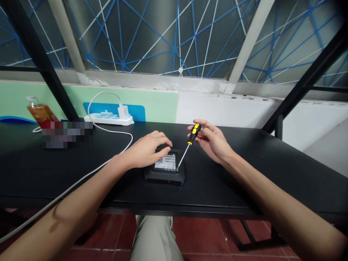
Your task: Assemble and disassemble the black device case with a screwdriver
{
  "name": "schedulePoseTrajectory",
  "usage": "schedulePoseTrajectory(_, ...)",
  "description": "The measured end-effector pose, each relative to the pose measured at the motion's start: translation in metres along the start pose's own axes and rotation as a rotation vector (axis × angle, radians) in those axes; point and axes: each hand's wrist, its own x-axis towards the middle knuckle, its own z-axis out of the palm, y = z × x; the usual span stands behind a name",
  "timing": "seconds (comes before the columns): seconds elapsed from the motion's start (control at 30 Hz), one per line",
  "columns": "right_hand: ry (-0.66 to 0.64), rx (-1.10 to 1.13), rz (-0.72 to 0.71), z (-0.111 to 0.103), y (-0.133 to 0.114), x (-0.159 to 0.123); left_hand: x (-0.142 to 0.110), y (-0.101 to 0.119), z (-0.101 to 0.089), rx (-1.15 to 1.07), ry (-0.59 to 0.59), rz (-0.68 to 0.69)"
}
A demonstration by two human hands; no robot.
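Observation:
A flat black device (165,176) with rounded corners lies on the table, a white printed label (169,163) on its upper face. My right hand (210,139) grips a screwdriver (194,134) by its black-and-yellow handle. Its thin metal shaft slants down to the left, and the tip meets the device close to the label's near right corner. Over the device's left part is my left hand (148,150), thumb and fingers apart and slightly bent, hiding some of the label. Whether its fingertips touch the casing is unclear.
Behind my left forearm, a white power strip (108,118) with a plugged-in charger (123,111) stands by the wall. Its white cable (127,135) runs across the black table (231,188) under my left arm. A bottle of orange liquid (42,110) and a blurred-out item (66,135) are at left.

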Motion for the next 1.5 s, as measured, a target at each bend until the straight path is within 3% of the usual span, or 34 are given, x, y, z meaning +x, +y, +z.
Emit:
schedulePoseTrajectory(0.17,-0.021,-0.016,0.026,0.002,0.001,-0.002,0.000,0.001,-0.001,-0.031,0.022,0.015)
schedulePoseTrajectory(0.27,-0.055,0.003,0.027,0.002,0.002,-0.002,0.000,0.005,-0.005,-0.193,0.028,0.049)
schedulePoseTrajectory(0.4,-0.053,0.034,0.025,0.001,0.001,-0.002,0.001,0.013,-0.012,-0.408,-0.067,0.058)
schedulePoseTrajectory(0.87,-0.004,0.123,-0.019,-0.002,-0.002,0.002,0.001,0.015,-0.013,-0.383,-0.058,0.065)
schedulePoseTrajectory(1.5,-0.015,0.093,0.031,0.002,-0.003,-0.002,0.001,0.014,-0.014,-0.388,-0.095,0.055)
